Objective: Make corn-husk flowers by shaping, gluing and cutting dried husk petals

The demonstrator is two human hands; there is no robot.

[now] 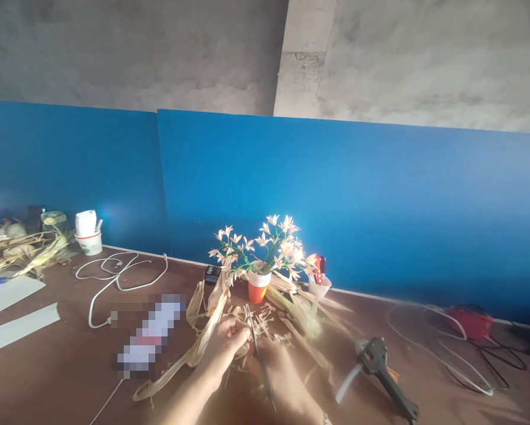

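Observation:
My left hand [230, 341] is closed in a pinch just below the cup of flowers. A small pale husk piece seems to be at its fingertips, mostly hidden. Close beside it, my right hand [274, 361] is closed around a long, thin, dark tool that looks like scissors [252, 330], its narrow tips pointing up and away from me. This hand is blurred. Cut husk scraps [262, 321] lie around the fingertips. Behind them, an orange and white paper cup [258, 288] holds green-stemmed husk flowers [287, 248]. Long dried corn husk strips [212, 321] spread on both sides.
A black glue gun [382, 372] lies at the right, near a red object [471, 323] and loose cables. White cables [118, 274] and a pixelated patch [152, 336] are at the left. Beyond stand a white cup [89, 243] and a husk pile [21, 251]. A blue partition [336, 195] borders the table.

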